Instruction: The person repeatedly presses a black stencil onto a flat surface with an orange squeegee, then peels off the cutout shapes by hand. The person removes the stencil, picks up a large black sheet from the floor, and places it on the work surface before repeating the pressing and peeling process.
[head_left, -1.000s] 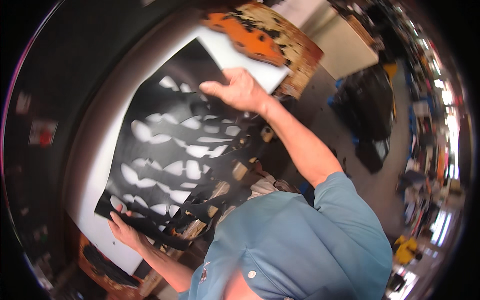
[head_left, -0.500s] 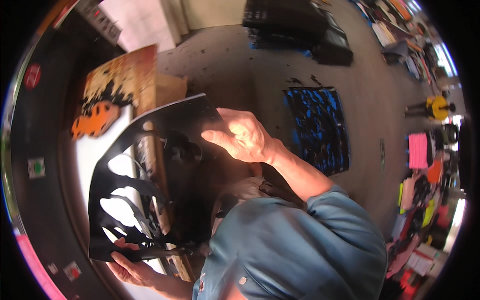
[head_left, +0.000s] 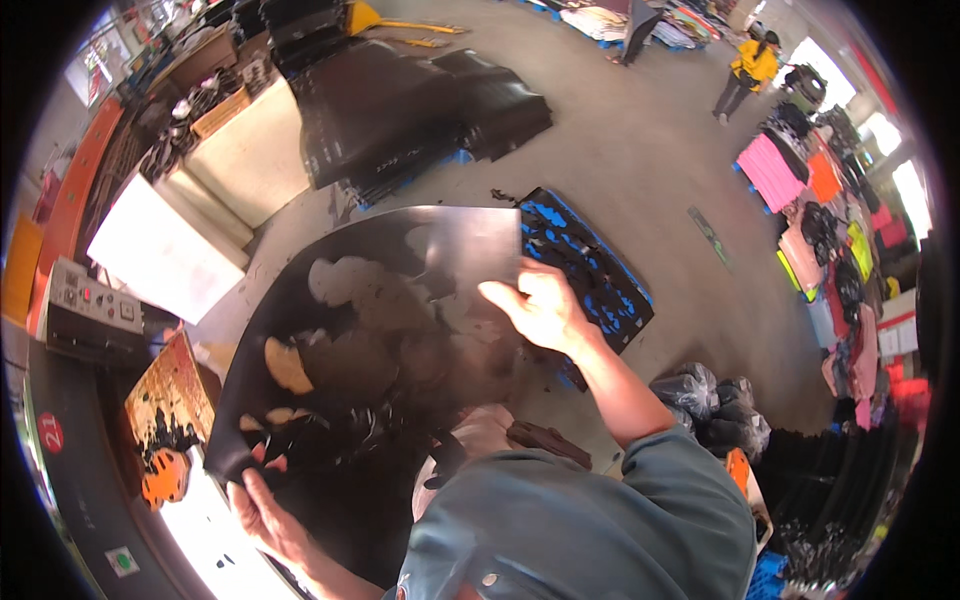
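Note:
A large thin black sheet (head_left: 400, 300) with several shaped cut-outs hangs in the air in front of me. My right hand (head_left: 538, 310) grips its far right edge with fingers curled over it. My left hand (head_left: 268, 515) holds its near left corner from below. Through the holes I see the floor and things under it. The sheet sags between my two hands. My grey-blue shirt fills the lower middle of the view.
A blue pallet (head_left: 590, 275) with black cut sheets lies on the concrete floor to the right. Black sheet stacks (head_left: 400, 105) lie farther off. A white bench (head_left: 215, 540) and control box (head_left: 90, 310) are at left. Black bags (head_left: 715, 400) sit at right. A person in yellow (head_left: 750, 65) stands far off.
I have turned right, away from the white bench, carrying the black sheet with both hands. The sheet has swung from over the bench to over the floor, toward the blue pallet.

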